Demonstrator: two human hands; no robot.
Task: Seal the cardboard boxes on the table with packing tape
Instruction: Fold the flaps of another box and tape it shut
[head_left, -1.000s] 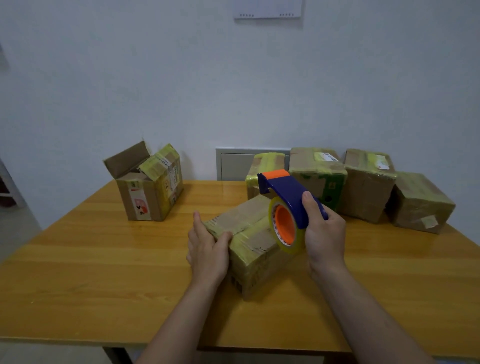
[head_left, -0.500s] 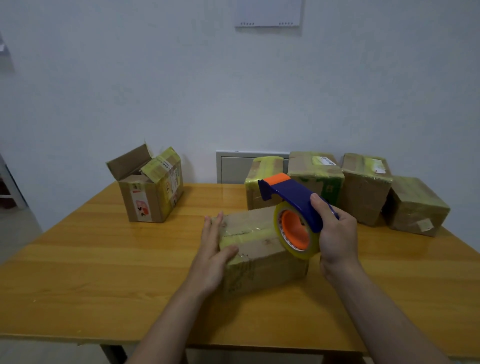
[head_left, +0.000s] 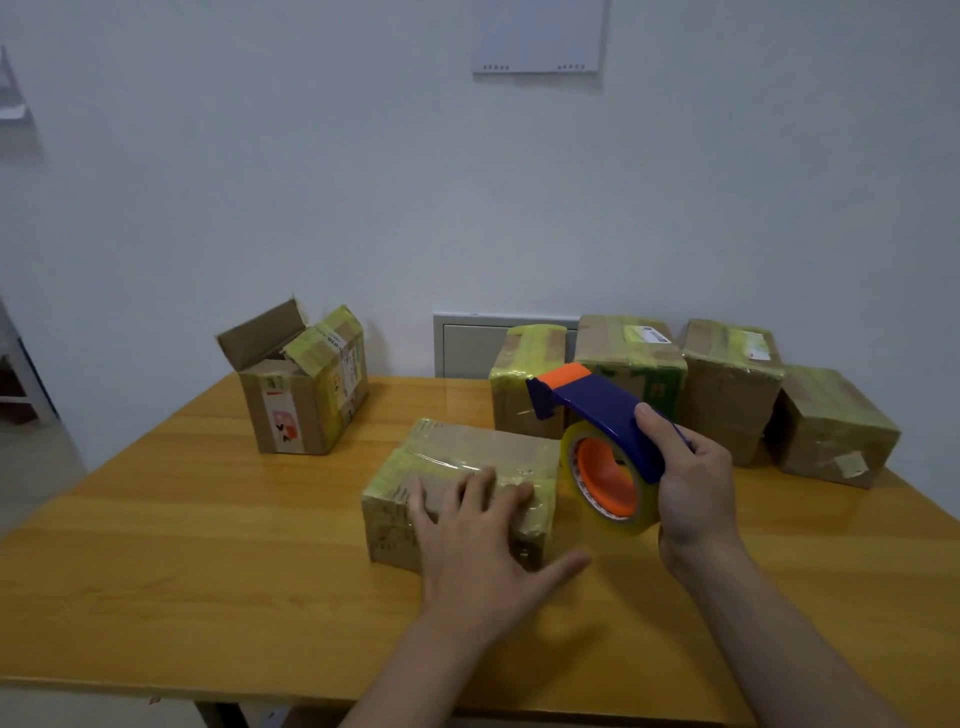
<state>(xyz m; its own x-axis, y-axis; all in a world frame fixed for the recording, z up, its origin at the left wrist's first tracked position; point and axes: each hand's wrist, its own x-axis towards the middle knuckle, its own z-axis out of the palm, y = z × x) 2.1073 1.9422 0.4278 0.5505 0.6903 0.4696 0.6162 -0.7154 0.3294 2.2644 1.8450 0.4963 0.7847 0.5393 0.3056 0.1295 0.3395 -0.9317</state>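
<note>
A taped cardboard box (head_left: 467, 457) lies flat in the middle of the wooden table (head_left: 208, 545). My left hand (head_left: 483, 551) rests on its near side with fingers spread and straight. My right hand (head_left: 691, 493) grips the blue handle of a tape dispenser (head_left: 597, 410), which carries an orange-cored roll of clear tape (head_left: 608, 478). The dispenser hangs just right of the box, above the table. An open box (head_left: 301, 389) with raised flaps stands at the back left.
Several taped boxes line the back right of the table, among them a narrow one (head_left: 524, 379) and an end one (head_left: 831, 426). A grey wall panel (head_left: 467, 348) sits behind them. The table's near edge runs below my forearms.
The middle box has been turned from a diagonal pose to lie square to me. My left hand shifted from its left end onto its near side. The dispenser moved slightly right.
</note>
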